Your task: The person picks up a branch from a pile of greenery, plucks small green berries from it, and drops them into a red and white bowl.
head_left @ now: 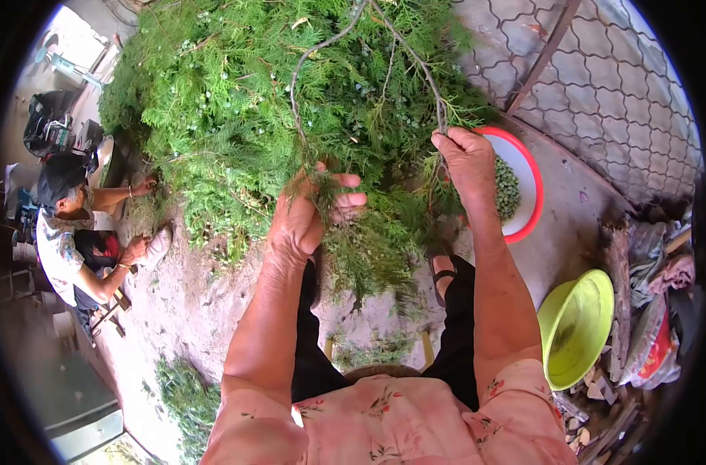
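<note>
My right hand is closed around a thin brown branch, which forks upward and bends over to the left. My left hand is open, palm turned right and fingers stretched out, with feathery green sprigs hanging against it. In front of both hands rises a big heap of evergreen cuttings dotted with small pale berries. Just beyond my right wrist stands a white basin with a red rim, part-filled with round green berries.
A yellow-green basin leans at the right, near sticks, wood pieces and sacks. Wire mesh stands at upper right. At the left a seated person handles sprigs. More cuttings lie on the floor, lower left.
</note>
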